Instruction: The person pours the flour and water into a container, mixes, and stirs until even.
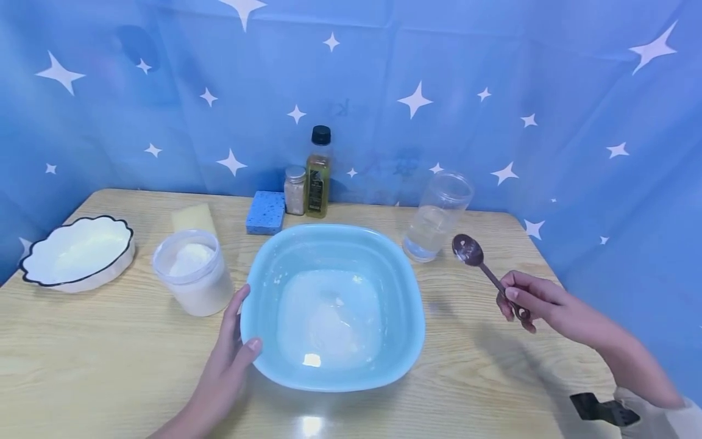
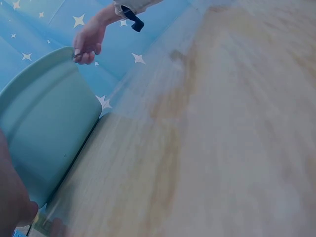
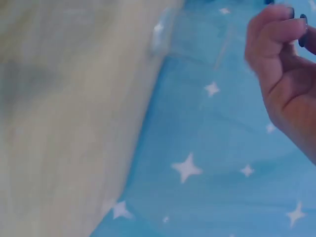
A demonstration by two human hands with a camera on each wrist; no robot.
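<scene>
Curled around a dark spoon's (image 1: 475,258) handle, the right hand (image 1: 529,302) holds it above the table (image 1: 99,360), spoon head raised toward a glass jar (image 1: 437,216). Left hand (image 1: 227,360) rests with relaxed fingers against the blue basin's (image 1: 406,329) rim, thumb on top.

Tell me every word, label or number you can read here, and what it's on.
Nothing can be read for certain.
Oil bottle: it has a dark label, with print too small to read.
Spice jar: no legible label.
Blue star backdrop: faint marks above the bottle, too blurred to read.
</scene>
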